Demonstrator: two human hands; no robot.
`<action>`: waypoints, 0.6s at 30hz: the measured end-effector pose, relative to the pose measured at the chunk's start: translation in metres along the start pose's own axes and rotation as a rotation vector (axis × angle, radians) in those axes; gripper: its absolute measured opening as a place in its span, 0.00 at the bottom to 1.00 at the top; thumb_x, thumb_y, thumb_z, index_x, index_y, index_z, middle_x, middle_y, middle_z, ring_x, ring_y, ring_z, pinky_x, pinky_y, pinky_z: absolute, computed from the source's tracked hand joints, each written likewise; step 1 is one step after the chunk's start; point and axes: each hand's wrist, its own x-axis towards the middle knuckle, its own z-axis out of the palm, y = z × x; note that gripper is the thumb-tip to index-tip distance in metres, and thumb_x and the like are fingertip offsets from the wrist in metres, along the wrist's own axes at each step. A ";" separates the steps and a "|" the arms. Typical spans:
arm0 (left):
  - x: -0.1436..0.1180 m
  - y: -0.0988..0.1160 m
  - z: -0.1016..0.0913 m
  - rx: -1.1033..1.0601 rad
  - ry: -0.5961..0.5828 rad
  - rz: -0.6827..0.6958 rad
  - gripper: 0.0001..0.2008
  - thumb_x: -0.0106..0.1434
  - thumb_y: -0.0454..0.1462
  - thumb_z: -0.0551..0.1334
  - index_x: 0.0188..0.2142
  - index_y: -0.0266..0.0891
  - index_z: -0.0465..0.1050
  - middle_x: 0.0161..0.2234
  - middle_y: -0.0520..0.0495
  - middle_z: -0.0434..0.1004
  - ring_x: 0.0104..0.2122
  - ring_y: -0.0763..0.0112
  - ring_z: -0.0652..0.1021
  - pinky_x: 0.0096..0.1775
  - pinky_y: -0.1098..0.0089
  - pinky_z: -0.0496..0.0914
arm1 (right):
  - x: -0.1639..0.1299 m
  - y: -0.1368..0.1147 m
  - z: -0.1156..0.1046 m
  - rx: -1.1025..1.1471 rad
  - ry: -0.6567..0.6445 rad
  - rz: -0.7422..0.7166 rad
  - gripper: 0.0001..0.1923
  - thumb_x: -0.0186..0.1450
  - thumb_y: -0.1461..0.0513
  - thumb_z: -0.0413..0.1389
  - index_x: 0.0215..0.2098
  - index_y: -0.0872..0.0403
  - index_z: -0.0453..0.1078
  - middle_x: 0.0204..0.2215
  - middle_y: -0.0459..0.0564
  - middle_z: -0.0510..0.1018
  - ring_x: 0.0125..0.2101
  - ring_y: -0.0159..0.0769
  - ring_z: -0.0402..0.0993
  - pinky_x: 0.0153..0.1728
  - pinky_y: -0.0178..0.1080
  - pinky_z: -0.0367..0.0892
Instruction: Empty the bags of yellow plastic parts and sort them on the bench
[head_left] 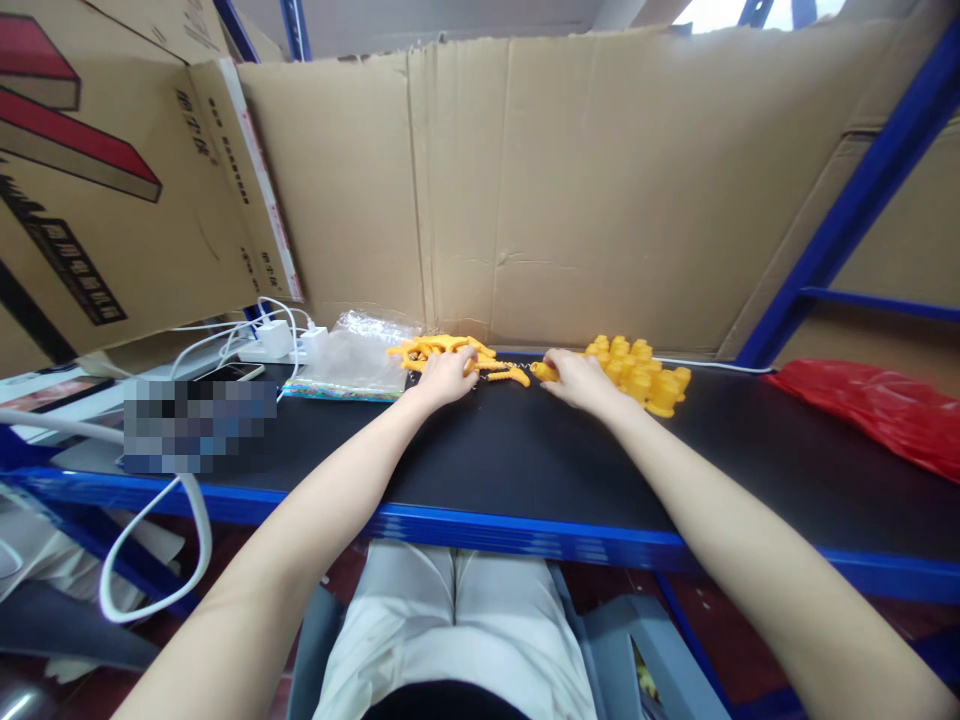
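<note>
Head view, 1 frame. Both bare arms reach forward to the middle of the frame over a black shelf top (525, 450) edged in blue.

Left hand (444, 377): palm down, fingers curled onto a loose pile of orange plastic strips (439, 347) just left of centre. Grip not resolvable; cannot tell whether a piece is pinched.

Right hand (576, 380): closed on 1 small orange piece (543, 372), whose end shows at the fingertips. A short orange beaded strip (510, 376) lies on the top between the 2 hands.

A heap of yellow-orange moulded parts (641, 372) sits touching the far side of the right hand.

Left of the strips: a clear plastic bag (352, 360), then white chargers (274, 338) with white cables (150, 560) trailing to the lower left. A red plastic bag (877, 405) lies at the right edge.

Behind, a corrugated cardboard sheet (570, 190) fills the upper frame. The carton (90, 180) at the upper left carries red and black print; characters too small to read.
</note>
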 end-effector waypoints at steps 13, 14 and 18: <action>0.000 0.001 0.000 -0.010 0.013 -0.001 0.12 0.60 0.39 0.55 0.43 0.41 0.69 0.35 0.44 0.77 0.37 0.56 0.77 0.41 0.59 0.67 | 0.003 0.006 0.007 0.029 0.050 -0.043 0.15 0.62 0.60 0.55 0.47 0.57 0.70 0.45 0.57 0.74 0.45 0.44 0.70 0.44 0.40 0.61; 0.000 0.001 0.000 -0.008 0.015 0.006 0.12 0.60 0.39 0.55 0.43 0.41 0.69 0.35 0.43 0.77 0.38 0.55 0.76 0.41 0.59 0.67 | 0.002 0.005 0.007 0.039 0.057 -0.050 0.16 0.62 0.60 0.54 0.48 0.57 0.70 0.45 0.57 0.74 0.46 0.44 0.70 0.45 0.40 0.61; -0.002 0.006 -0.003 -0.023 0.039 0.050 0.13 0.60 0.40 0.56 0.45 0.41 0.69 0.36 0.44 0.77 0.39 0.56 0.76 0.42 0.60 0.66 | 0.001 0.002 0.007 0.121 0.117 -0.163 0.18 0.63 0.61 0.53 0.51 0.55 0.69 0.46 0.55 0.71 0.43 0.40 0.71 0.47 0.39 0.62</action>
